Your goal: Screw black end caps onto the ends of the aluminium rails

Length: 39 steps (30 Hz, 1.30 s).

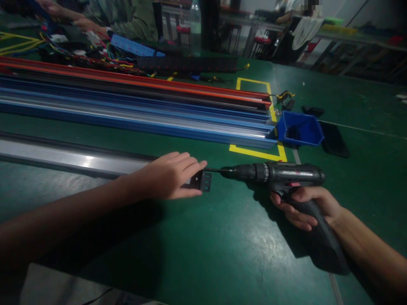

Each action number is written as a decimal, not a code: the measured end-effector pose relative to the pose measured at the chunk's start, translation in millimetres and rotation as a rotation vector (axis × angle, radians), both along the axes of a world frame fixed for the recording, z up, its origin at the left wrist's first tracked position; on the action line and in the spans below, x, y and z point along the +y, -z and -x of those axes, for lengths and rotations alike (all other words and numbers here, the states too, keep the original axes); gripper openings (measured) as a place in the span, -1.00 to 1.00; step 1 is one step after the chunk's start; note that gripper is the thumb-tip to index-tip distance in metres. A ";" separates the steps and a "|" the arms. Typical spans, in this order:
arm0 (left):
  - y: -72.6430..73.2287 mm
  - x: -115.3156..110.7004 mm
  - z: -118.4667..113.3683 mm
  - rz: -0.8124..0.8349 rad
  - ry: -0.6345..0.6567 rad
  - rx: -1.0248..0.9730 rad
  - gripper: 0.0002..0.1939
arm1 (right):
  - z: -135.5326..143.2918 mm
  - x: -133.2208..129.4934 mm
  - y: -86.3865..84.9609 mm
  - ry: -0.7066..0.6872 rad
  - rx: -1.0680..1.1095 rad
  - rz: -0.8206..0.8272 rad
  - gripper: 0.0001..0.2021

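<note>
A long metal profile (85, 160) with dark edges runs in from the left across the green table. My left hand (170, 176) is wrapped over its right end, fingers on top and thumb on the near side. A black end bracket (206, 182) with small slots shows just past my fingertips. My right hand (305, 207) grips the handle of a black power drill (295, 173) lying level and pointing left. The drill's long bit reaches the bracket near my left fingertips; whether it sits in a screw is too small to tell.
Blue profiles (190, 123) and red profiles (159, 82) lie behind, their ends within yellow tape (257, 153). A blue bin (300, 129) stands right of them, beside a dark flat object (334, 139). Wires and a bottle (195, 27) are farther back, near another person's hands (90, 27).
</note>
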State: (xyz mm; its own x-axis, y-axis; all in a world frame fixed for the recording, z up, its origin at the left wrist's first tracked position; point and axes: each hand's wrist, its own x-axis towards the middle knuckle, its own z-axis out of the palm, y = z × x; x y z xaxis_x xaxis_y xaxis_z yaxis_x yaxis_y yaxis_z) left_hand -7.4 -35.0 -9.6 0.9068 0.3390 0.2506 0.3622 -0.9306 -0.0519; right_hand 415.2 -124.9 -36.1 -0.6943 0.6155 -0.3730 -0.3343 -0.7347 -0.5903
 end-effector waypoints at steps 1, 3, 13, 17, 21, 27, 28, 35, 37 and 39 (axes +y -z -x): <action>-0.3 -0.2 -0.4 -0.010 -0.004 0.010 -0.34 | 0.3 -0.1 -0.4 0.001 0.001 0.000 -0.70; -1.2 -0.4 -1.1 -0.012 -0.006 0.015 -0.35 | 0.8 0.1 -1.0 0.000 0.000 -0.001 -0.71; -2.2 2.7 -1.2 0.121 -0.004 -0.029 -0.37 | -1.0 -1.5 -0.4 0.008 -0.021 0.015 -0.71; -2.4 6.4 0.3 0.210 0.020 -0.103 -0.36 | -1.8 -1.8 -0.8 0.009 -0.038 0.011 -0.72; -3.5 9.4 0.8 0.294 0.029 -0.173 -0.36 | -2.5 -1.9 -0.4 0.004 -0.052 0.000 -0.73; -3.3 9.3 0.9 0.309 0.012 -0.168 -0.37 | -1.5 -2.7 -0.7 0.012 -0.028 0.009 -0.72; -3.1 9.3 1.0 0.310 0.010 -0.166 -0.38 | -1.1 -2.7 -0.9 0.014 -0.025 0.008 -0.72; -3.8 10.3 0.7 0.312 0.019 -0.165 -0.38 | -0.1 -2.7 -2.1 0.021 -0.028 0.029 -0.71; -4.2 10.3 0.3 0.319 0.020 -0.167 -0.38 | -0.4 -3.0 -1.7 0.016 -0.023 0.024 -0.71; -4.6 10.2 -0.2 0.331 0.015 -0.171 -0.38 | -0.6 -3.4 -1.0 0.019 -0.022 0.016 -0.72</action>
State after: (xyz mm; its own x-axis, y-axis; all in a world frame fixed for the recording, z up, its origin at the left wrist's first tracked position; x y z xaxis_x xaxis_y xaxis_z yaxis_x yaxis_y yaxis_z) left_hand -7.2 -24.9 -5.0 0.8669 0.4140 0.2777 0.3258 -0.8921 0.3129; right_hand 415.8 -128.2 -35.2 -0.6742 0.6219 -0.3984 -0.3349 -0.7382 -0.5856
